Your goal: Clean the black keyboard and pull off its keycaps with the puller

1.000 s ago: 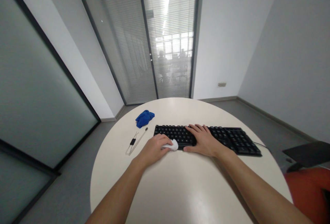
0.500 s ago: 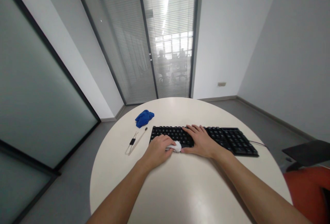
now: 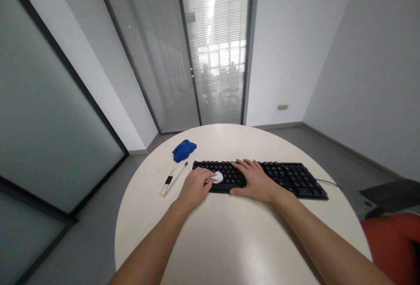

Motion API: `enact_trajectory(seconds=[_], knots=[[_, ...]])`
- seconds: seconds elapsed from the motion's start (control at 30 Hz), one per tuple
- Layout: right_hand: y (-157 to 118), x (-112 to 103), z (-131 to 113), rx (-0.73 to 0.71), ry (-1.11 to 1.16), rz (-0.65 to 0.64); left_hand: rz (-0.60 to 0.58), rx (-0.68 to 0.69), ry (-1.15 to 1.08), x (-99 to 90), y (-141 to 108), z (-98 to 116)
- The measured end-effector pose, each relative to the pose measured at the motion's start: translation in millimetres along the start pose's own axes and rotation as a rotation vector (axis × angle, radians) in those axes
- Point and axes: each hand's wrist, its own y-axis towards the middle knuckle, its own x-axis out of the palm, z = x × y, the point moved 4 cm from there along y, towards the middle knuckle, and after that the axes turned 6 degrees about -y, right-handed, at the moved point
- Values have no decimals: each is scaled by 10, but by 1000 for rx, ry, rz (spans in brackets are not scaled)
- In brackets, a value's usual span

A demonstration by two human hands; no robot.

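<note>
A black keyboard (image 3: pixel 305 181) lies on the round cream table (image 3: pixel 236 241). Over its left part, my left hand (image 3: pixel 196 185) pinches a small white wad (image 3: pixel 217 177), which rests against the keys; whether it is cloth, cotton or tissue I cannot tell. My right hand (image 3: pixel 255 180) lies across the middle of the keyboard, fingers spread toward the far edge and thumb at the near edge. It holds nothing. The keys under both hands are hidden.
Left of the keyboard lie a thin brush (image 3: pixel 177 177) and a small wire tool with a black middle (image 3: pixel 168 180). A crumpled blue cloth (image 3: pixel 184 150) sits behind them. The keyboard's cable (image 3: pixel 328 183) runs off the right side, near a red chair (image 3: pixel 390 237).
My left hand has moved a little left and away from me with the white wad, from the keyboard's near edge onto the keys. My right hand has stayed in place.
</note>
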Motion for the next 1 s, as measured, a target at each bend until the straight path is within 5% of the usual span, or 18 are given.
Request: enact_trajectory(seconds=[0.57, 0.8, 1.0], knots=[[-5, 44, 32, -19, -7, 21, -5, -41, 38, 8, 7, 51], [-5, 37, 23, -9, -8, 1, 135, -136, 120, -140, 9, -197], [-7, 40, 26, -19, -7, 16, 119, -152, 140, -118, 2, -281]])
